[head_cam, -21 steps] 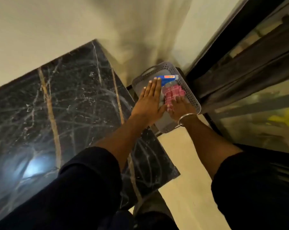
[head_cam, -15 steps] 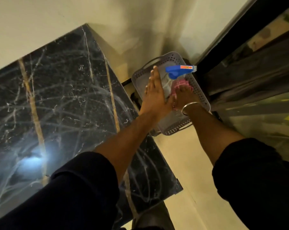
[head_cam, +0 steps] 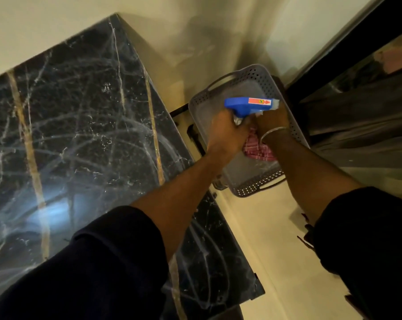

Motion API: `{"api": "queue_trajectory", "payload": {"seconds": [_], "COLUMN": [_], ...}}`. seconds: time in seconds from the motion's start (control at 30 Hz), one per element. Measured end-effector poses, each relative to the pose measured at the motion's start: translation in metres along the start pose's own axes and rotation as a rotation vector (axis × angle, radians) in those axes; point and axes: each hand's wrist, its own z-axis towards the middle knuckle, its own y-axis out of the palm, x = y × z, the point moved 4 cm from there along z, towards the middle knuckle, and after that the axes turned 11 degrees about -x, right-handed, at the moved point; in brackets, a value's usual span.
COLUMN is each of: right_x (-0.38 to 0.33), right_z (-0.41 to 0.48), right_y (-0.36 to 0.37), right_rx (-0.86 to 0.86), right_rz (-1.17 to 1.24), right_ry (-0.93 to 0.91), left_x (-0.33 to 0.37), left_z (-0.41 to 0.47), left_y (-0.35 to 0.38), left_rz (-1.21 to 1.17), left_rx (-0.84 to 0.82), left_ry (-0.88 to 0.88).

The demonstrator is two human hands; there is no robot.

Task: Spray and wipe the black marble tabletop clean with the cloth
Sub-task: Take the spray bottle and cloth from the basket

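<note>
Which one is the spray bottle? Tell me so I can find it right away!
Find the black marble tabletop, then look just past its right edge to the grey basket with little holes. The spray bottle is over that basket, gripped by the left hand. It has the only bright blue top here, with a red sticker, unlike the pink cloth below it.

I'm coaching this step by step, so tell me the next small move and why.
Probably lift both hands out of the basket and swing toward the tabletop. The left hand already has its grip on the spray bottle, the right hand is on the cloth, and the marble shows smears but no fresh spray.
</note>
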Motion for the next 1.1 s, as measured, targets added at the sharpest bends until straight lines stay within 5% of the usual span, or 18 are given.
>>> {"api": "queue_trajectory", "payload": {"seconds": [0.17,0.37,0.47,0.6,0.83,1.1], "right_x": [0.013,0.016,-0.008,-0.059,-0.198,-0.368], "right_z": [-0.039,-0.115,-0.153,-0.209,-0.305,-0.401], "right_y": [-0.028,-0.079,-0.117,-0.168,-0.195,-0.186], "right_rx": [0.057,0.264,0.386,0.437,0.239,-0.049], "right_rz": [0.201,1.587,2.056,2.184,2.297,2.340], "right_ry": [0.095,0.147,0.052,-0.053,-0.181,-0.353], "left_x": [0.020,0.078,0.104,0.117,0.092,0.013], "left_z": [-0.020,-0.057,-0.084,-0.135,-0.255,-0.380], "left_y": [-0.012,-0.043,-0.075,-0.133,-0.246,-0.377], "left_rz": [-0.043,-0.122,-0.197,-0.312,-0.530,-0.287], "left_rx": [0.007,-0.008,0.021,0.041,0.173,0.384], "left_ry": [0.057,0.188,0.250,0.303,0.323,0.350]}}
